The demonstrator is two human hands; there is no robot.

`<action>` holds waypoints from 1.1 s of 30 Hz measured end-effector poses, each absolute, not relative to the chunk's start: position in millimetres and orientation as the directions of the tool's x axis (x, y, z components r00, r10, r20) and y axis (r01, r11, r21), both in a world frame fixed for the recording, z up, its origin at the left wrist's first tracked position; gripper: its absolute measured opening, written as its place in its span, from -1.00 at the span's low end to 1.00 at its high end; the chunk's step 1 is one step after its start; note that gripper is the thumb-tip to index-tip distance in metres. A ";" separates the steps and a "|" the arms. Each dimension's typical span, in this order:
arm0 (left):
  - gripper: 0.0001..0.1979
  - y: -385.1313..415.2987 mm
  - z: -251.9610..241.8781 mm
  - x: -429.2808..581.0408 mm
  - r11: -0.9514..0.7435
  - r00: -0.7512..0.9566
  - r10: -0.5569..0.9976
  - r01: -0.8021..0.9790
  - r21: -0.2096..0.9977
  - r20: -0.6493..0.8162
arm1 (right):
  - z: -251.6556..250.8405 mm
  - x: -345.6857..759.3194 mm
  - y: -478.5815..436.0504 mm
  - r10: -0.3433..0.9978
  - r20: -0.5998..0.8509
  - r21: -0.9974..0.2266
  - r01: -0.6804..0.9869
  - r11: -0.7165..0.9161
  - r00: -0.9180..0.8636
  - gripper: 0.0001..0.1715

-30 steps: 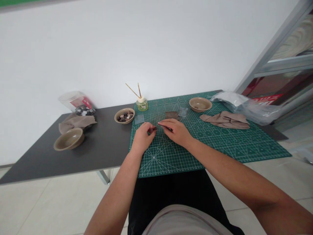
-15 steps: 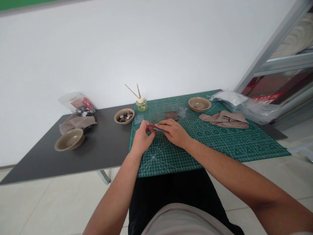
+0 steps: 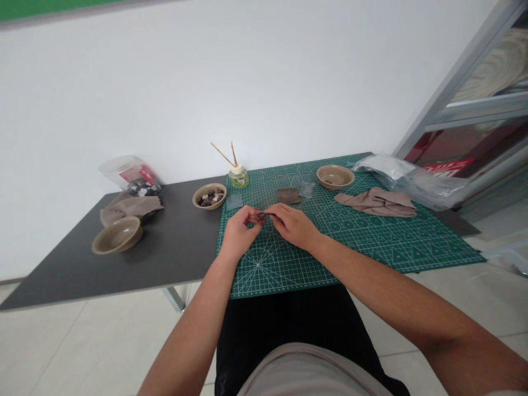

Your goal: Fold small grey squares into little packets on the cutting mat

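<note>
My left hand point(image 3: 242, 230) and my right hand point(image 3: 293, 224) meet over the green cutting mat point(image 3: 258, 275), fingers closed and fingertips almost touching. My right hand pinches a thin folded piece of sandpaper point(image 3: 266, 214), seen nearly edge-on. A small dark thing shows at my left fingertips, mostly hidden. Beyond the hands lie flat squares that look like sandpaper: a blue-grey one point(image 3: 234, 202), a brown one point(image 3: 289, 196) and a grey one point(image 3: 306, 190).
A bowl of small dark and pale chunks point(image 3: 209, 204) stands beside a reed diffuser point(image 3: 238, 177). Another bowl point(image 3: 335, 184), a brown cloth point(image 3: 377, 202) and a plastic bag point(image 3: 406, 179) lie right. Leftward are a tan bowl point(image 3: 117, 242), a cloth point(image 3: 127, 206) and a bag of chunks point(image 3: 134, 175).
The sandpaper between my hands has tilted: its blue-grey face showed before, and now a thin dark edge does. Both hands stay in nearly the same place.
</note>
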State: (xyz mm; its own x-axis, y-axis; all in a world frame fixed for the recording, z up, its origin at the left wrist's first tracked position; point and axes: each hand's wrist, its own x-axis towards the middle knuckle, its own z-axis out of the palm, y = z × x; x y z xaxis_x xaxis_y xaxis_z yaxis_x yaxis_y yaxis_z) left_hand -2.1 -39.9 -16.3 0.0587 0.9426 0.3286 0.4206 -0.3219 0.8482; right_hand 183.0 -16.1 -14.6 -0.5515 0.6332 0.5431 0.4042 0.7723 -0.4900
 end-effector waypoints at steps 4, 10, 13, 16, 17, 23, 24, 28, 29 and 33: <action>-0.86 -40.4 -16.7 -2.9 -0.324 0.051 0.939 0.457 0.828 0.339 | -14.8 182.4 -16.5 0.631 0.532 -0.492 0.400 0.773 -0.565 -0.70; -0.80 -41.6 -15.8 -3.5 -0.326 0.095 0.944 0.421 0.847 0.316 | -13.4 182.9 -16.7 0.652 0.554 -0.536 0.376 0.755 -0.518 -0.79; -0.79 -42.0 -14.1 -3.5 -0.315 0.111 0.949 0.431 0.846 0.296 | -14.0 183.7 -15.4 0.672 0.546 -0.584 0.348 0.733 -0.500 -0.83; -0.79 -42.3 -12.2 -3.4 -0.303 0.123 0.953 0.443 0.844 0.278 | -14.9 184.7 -14.0 0.698 0.532 -0.620 0.340 0.707 -0.480 -0.87; -0.80 -42.3 -11.4 -3.4 -0.301 0.125 0.954 0.456 0.837 0.274 | -14.8 185.0 -13.8 0.706 0.524 -0.630 0.341 0.697 -0.476 -0.88; -0.78 -42.9 -6.6 -2.9 -0.335 0.168 0.942 0.537 0.774 0.291 | -11.1 187.3 -14.0 0.742 0.475 -0.673 0.348 0.653 -0.473 -0.87; -0.77 -43.2 -5.6 -2.8 -0.345 0.188 0.939 0.541 0.767 0.289 | -10.5 187.5 -14.0 0.752 0.466 -0.678 0.357 0.642 -0.467 -0.87; -0.76 -44.4 -1.7 -2.2 -0.351 0.231 0.936 0.564 0.747 0.266 | -10.3 187.4 -13.9 0.778 0.449 -0.681 0.396 0.617 -0.440 -0.89; -0.75 -44.6 -1.2 -2.1 -0.349 0.230 0.937 0.569 0.745 0.263 | -10.9 187.1 -13.9 0.780 0.450 -0.678 0.401 0.616 -0.436 -0.89; -0.78 -44.6 -2.3 -1.8 -0.355 0.223 0.935 0.591 0.724 0.277 | -13.9 186.3 -12.9 0.749 0.476 -0.652 0.386 0.652 -0.461 -0.91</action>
